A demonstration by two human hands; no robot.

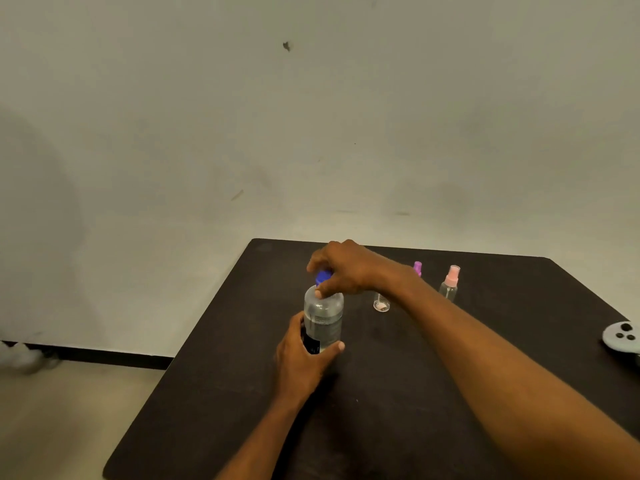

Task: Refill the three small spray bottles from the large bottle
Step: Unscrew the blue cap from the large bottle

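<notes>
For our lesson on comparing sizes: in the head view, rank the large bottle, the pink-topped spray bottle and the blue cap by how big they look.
1. Large bottle
2. Pink-topped spray bottle, though it stands farther from the camera
3. Blue cap, partly hidden under the right hand

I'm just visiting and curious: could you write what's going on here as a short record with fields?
surface: dark table
large bottle: upright, clear liquid inside
blue cap: on the bottle's neck
left hand: wrapped around the bottle's lower body
right hand: fingers on the cap
pink sprayer: standing behind, apart
purple sprayer: mostly hidden by the right arm
small clear bottle: top hidden
grey object: right edge, unclear
</notes>
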